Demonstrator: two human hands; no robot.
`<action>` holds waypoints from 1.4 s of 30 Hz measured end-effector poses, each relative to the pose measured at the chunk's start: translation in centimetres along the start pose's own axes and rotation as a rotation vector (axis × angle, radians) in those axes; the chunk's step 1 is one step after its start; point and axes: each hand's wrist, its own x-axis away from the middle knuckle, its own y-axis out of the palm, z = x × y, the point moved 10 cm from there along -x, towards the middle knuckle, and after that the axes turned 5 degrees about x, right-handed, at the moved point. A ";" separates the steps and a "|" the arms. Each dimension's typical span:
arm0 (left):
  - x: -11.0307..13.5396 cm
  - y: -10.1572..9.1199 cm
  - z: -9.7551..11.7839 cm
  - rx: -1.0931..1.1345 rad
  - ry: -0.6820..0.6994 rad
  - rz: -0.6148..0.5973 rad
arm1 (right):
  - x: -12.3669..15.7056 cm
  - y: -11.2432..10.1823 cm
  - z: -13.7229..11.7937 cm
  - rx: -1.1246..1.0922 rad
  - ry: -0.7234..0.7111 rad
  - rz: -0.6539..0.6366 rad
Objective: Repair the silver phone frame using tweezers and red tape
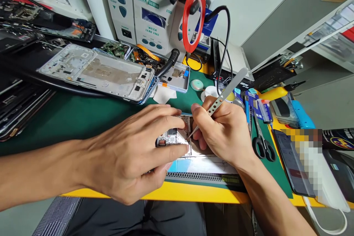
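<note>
An opened phone (173, 138) lies over the green mat, its inner parts bare. My left hand (129, 151) grips the phone from the left, fingers bent over its top and thumb at the near side. Between the thumb and fingers of my right hand (224, 131) is a pair of metal tweezers (229, 89) with holes in the handle. The tweezers slant down to the left, tips at the phone's inner right part. Whether the tips pinch anything is too small to tell. My fingers hide much of the phone.
A soldering station (152, 18) stands at the back, red tape roll (184, 18) in front. Left of centre lies a phone frame (105, 72) beside a parts tray (179, 77). Scissors (263, 143) and a dark phone (293, 162) lie right. The yellow table edge (190, 191) runs in front.
</note>
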 end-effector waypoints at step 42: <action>-0.1 -0.3 0.2 -0.014 -0.005 0.004 | 0.2 0.4 0.0 -0.046 0.038 -0.062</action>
